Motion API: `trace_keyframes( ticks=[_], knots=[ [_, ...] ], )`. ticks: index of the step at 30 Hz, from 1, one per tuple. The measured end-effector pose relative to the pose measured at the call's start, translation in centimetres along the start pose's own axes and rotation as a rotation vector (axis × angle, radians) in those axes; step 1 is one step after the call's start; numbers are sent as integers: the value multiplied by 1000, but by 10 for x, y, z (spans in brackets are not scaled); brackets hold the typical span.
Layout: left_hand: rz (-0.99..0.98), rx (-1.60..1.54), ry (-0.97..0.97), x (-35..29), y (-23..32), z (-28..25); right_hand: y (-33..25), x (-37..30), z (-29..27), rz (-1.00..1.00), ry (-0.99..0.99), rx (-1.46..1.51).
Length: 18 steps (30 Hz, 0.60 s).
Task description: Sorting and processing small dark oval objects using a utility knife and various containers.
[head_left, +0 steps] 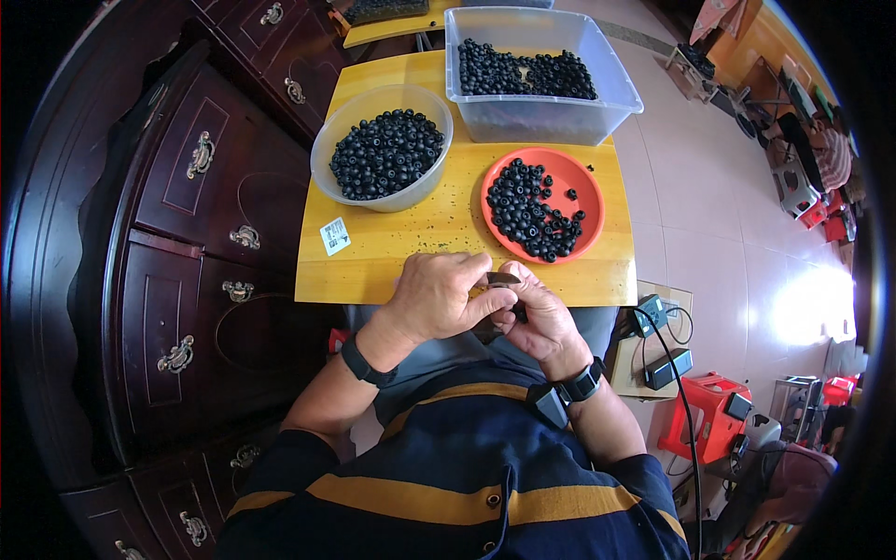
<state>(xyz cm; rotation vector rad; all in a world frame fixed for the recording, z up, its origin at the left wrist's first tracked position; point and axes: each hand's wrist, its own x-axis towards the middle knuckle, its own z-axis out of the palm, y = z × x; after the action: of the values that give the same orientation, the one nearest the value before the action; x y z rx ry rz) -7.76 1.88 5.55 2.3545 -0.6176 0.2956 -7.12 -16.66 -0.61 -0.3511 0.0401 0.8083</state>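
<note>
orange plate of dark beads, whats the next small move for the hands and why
Probably the right hand reaches to the orange plate for a bead. Both hands are closed together over a small dark piece at the table edge, and that plate's beads lie nearest.

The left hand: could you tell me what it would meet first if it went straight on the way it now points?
The left hand points toward the right hand, and they already touch around a small dark piece, so it would likely press into that hand first.
</note>
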Motion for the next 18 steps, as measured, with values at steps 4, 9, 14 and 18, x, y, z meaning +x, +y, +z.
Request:
trace_keyframes(
  ticks=[4, 9, 14, 18],
  knots=[
    [0, 36, -38, -3, -2, 3, 1, 0, 4, -16, 135, -13],
    [13, -93, 33, -3, -2, 2, 0, -3, 7, -11, 144, 20],
    [22, -164, 127, 1, 10, -1, -2, -2, 14, -12, 194, 53],
    [6, -320, 138, -3, 5, 9, -4, -1, 15, 27, 158, 60]
  ],
)
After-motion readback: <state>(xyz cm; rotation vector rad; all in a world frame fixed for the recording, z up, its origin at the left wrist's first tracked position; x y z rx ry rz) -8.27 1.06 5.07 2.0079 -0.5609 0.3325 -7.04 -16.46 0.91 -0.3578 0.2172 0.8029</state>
